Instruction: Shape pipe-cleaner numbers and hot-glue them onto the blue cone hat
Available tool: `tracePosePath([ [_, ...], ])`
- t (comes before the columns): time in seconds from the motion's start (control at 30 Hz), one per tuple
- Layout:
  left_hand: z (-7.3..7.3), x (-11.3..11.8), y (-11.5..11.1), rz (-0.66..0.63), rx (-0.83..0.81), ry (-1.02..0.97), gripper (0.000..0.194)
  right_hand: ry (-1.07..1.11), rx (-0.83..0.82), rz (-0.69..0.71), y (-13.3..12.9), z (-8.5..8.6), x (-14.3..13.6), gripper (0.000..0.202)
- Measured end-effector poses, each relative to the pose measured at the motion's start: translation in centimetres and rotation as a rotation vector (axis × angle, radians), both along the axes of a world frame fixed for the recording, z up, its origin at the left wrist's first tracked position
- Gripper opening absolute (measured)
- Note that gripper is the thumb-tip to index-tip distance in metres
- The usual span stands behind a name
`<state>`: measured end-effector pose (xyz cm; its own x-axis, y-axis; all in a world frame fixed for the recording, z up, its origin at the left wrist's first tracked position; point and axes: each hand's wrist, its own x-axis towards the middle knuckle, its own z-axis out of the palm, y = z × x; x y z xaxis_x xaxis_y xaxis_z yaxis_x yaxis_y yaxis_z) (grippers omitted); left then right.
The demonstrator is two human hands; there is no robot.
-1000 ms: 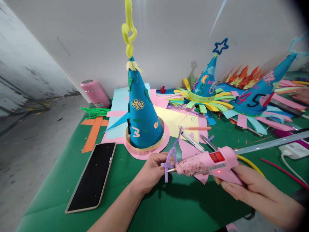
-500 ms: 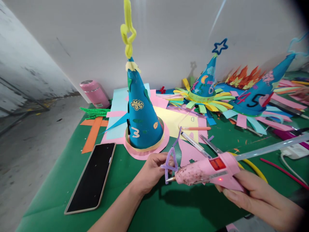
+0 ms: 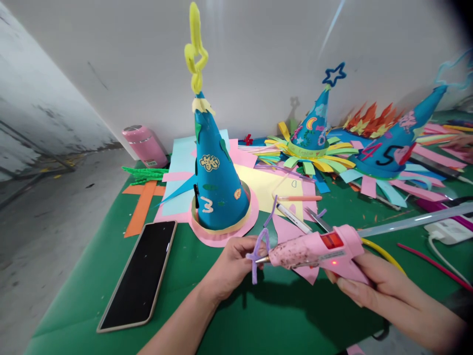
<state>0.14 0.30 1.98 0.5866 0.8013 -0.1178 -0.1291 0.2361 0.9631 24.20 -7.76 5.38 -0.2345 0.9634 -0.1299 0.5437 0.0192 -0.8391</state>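
Observation:
Between the fingers of my left hand (image 3: 233, 264) is a bent purple pipe cleaner (image 3: 254, 270), looped at the top with one end hanging down. My right hand (image 3: 384, 288) grips a pink glue gun (image 3: 314, 250) with a red light lit and a clear glue stick in its back. The gun's metal nozzle points left and meets the purple pipe cleaner, near my left fingers. Just beyond my left hand stands a blue paper cone hat (image 3: 221, 190) with a pink brim and a yellow pipe-cleaner topper (image 3: 195, 54).
A phone (image 3: 142, 271) lies at the left of the green table (image 3: 207, 325). Behind it are green pipe cleaners (image 3: 144, 173) and a pink flask (image 3: 146, 146). Scissors (image 3: 318, 220), a marker (image 3: 293, 218) and coloured paper lie mid-table. Two more cone hats (image 3: 312, 123) stand to the right.
The glue gun's nozzle has risen from the lower end of the purple pipe cleaner to its crossing point. My left hand has stayed nearly in place.

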Motion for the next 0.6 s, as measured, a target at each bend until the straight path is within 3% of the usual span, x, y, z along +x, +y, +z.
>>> tracePosePath([
  [0.33, -0.96, -0.44, 0.03, -0.032, 0.019, 0.043, 0.008, -0.009, 0.06, -0.045, 0.24, -0.48, -0.03, 0.027],
  [0.6, -0.56, -0.25, 0.01, -0.029, 0.036, 0.024, 0.015, -0.034, 0.102, -0.078, 0.76, -0.23, -0.21, 0.025],
])
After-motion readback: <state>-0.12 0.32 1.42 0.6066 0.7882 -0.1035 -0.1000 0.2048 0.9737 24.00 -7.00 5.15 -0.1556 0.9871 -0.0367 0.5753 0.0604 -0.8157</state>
